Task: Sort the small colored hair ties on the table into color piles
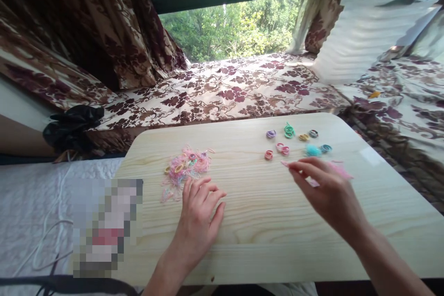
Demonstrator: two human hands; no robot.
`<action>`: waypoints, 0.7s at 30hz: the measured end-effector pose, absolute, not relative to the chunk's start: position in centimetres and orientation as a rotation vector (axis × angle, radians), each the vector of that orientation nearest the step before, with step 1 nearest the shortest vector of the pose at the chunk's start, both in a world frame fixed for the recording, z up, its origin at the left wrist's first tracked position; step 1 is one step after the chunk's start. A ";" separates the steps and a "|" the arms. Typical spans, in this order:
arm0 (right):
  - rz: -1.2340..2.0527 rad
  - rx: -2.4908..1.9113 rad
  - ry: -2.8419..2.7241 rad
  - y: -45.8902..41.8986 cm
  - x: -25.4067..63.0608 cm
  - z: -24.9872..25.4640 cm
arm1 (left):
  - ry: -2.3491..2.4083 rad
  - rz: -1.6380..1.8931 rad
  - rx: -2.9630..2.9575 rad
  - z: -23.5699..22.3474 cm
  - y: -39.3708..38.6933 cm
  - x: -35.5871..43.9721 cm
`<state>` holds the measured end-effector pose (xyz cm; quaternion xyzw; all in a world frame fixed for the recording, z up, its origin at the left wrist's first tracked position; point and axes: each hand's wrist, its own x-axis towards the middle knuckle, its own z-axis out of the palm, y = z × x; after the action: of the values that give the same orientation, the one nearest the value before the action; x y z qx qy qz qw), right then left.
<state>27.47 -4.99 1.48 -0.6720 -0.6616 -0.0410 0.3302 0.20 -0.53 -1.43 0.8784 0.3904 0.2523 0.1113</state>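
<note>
My left hand (201, 208) rests palm down with its fingers spread, at the near edge of a mixed pile of pink and coloured hair ties (189, 164). Thumb and forefinger of my right hand (324, 189) are pinched on a small pink elastic band (284, 164). Just beyond that hand lie a light-blue bunch (313, 150) and a teal hair tie (326, 148). Part of a pink bunch (340, 169) shows beside the hand, the rest hidden by it. Small groups sit farther back: red (268, 154), pink (282, 149), purple (271, 134), green (289, 130) and yellow (304, 137).
All of this lies on a pale wooden table (243, 231) with rounded corners. A blurred-out flat object (109, 226) is at its left side. Behind the table runs a flower-patterned window seat (229, 88). A black bag (71, 127) and white cable (45, 222) are at the left.
</note>
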 end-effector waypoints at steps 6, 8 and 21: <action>-0.384 -2.044 -1.854 -1.2 31.9 0.8 | 1.197 0.743 2.573 -1.3 -0.7 -0.3; -0.374 -2.088 -1.908 -0.2 32.2 0.4 | 1.219 0.744 2.569 -1.3 -0.8 -0.6; -0.278 -2.196 -2.047 1.3 32.5 -0.5 | 1.272 0.781 2.526 -1.3 -0.7 -1.4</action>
<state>32.49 1.25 -0.50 -0.7270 -0.6775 -0.0919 0.0633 -1.38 -0.66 -1.35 0.8563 0.4313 0.2646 0.1038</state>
